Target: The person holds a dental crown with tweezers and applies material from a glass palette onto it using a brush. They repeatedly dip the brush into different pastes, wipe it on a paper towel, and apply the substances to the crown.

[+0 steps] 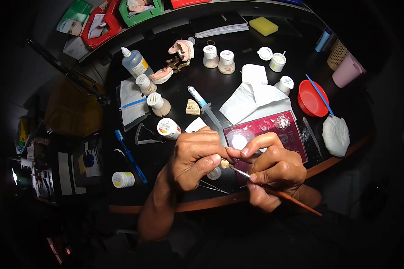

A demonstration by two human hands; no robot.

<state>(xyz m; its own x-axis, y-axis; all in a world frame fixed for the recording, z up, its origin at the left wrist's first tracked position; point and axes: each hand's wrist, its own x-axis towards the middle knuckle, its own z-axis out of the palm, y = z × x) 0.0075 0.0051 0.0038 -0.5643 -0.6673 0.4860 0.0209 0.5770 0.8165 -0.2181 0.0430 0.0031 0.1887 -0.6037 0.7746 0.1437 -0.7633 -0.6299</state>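
Note:
My left hand [195,159] is closed, with a small cream-coloured tooth piece [225,163] at its thumb and fingertips. In my right hand [274,168] is a thin brush [296,202] with a reddish-brown handle and a metal collar; its tip touches or nearly touches the tooth piece. Fingertips of both hands meet just above the piece. Behind and below my right hand lies a dark red tray [296,134] with white powder on it. Tweezers [214,186] rest under the hands near the table edge.
Jars [169,128], a syringe [204,106] and a dental model [182,50] stand or lie beyond my hands. A red bowl [313,101] is at the right, near a white pad [335,136]. A blue toothbrush [131,157] lies at the left. The table's wooden edge [188,206] runs in front.

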